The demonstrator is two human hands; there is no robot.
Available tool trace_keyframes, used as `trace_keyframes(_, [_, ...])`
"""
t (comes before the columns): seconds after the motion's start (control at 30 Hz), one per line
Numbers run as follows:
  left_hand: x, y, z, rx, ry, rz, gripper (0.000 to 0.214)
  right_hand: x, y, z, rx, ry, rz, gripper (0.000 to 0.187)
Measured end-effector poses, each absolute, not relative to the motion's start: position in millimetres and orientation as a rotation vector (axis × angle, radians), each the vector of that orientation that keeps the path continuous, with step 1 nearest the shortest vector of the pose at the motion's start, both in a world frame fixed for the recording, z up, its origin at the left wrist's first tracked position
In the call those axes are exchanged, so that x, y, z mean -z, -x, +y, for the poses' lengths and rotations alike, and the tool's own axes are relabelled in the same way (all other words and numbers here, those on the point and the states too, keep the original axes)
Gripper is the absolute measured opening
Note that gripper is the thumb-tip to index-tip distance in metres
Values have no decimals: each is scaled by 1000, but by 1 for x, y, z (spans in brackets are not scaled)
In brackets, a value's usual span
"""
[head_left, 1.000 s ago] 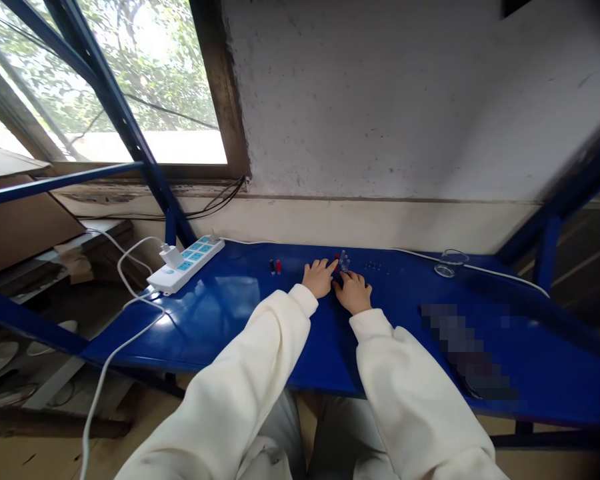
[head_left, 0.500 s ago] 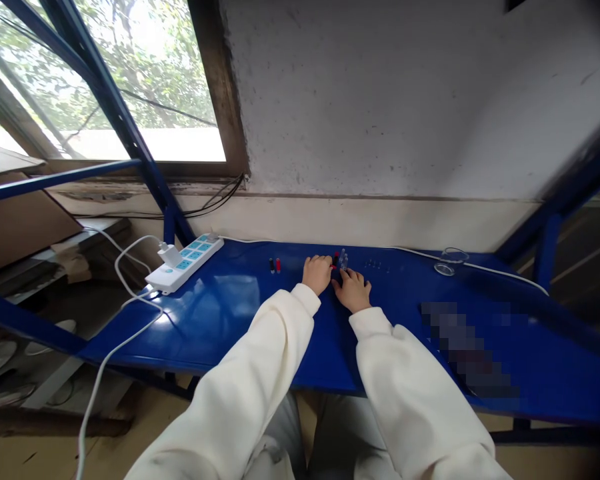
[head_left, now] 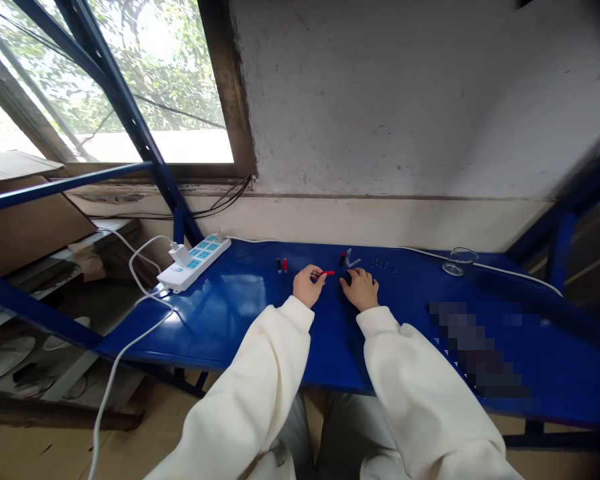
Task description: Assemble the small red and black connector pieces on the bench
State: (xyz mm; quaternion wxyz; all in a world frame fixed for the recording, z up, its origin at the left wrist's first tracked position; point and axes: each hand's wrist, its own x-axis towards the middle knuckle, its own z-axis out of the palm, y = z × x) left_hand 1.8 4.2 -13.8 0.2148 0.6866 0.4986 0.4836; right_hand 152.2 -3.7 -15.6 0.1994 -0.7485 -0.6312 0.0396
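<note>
My left hand [head_left: 307, 285] rests on the blue table [head_left: 240, 313] with its fingers pinched on a small red stick-shaped piece [head_left: 328, 273] that points to the right. My right hand [head_left: 361, 288] lies just right of it, fingers curled down onto the tabletop; whether it holds anything is hidden. Just beyond my hands a small dark red piece [head_left: 342, 258] and a clear plastic piece [head_left: 351, 259] stand on the table. A black and a red small piece [head_left: 282, 265] stand side by side to the left of my left hand.
A white power strip [head_left: 195, 261] with a plugged-in charger and white cable lies at the table's back left. A row of tiny dark parts [head_left: 383, 265] and a clear round dish [head_left: 453, 268] sit at the back right. A wall and window stand close behind.
My left hand has closed on the red piece and drawn it back toward me and leftward. My right hand stays in nearly the same place.
</note>
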Motion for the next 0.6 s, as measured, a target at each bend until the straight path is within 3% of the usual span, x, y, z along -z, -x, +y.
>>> trace_keyframes(0.6, [13,-5,2,-1373,-2038,1325,8,8,-157,4,36,2178,-1635,35])
